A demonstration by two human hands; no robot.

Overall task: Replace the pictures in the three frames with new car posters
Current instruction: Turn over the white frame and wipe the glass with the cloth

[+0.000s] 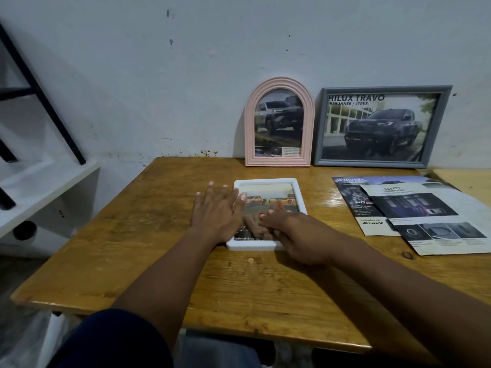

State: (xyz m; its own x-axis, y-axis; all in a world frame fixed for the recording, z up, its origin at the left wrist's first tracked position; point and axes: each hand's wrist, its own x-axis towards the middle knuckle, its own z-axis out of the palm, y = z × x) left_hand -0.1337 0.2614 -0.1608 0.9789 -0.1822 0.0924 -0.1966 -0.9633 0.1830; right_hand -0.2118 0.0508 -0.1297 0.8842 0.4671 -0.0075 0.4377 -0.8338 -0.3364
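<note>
A white rectangular frame lies flat on the wooden table, face up, showing a car picture through its glass. My left hand hovers flat with fingers spread over the frame's left edge, holding nothing. My right hand rests on the frame's lower right part, fingers bent against the glass. A pink arched frame and a grey rectangular frame lean upright against the wall behind, each holding a pickup truck poster.
Two loose car leaflets lie overlapping on the table's right side. A second table edge shows at far right. A white shelf with black metal bars stands to the left. The wooden table ends just in front of me.
</note>
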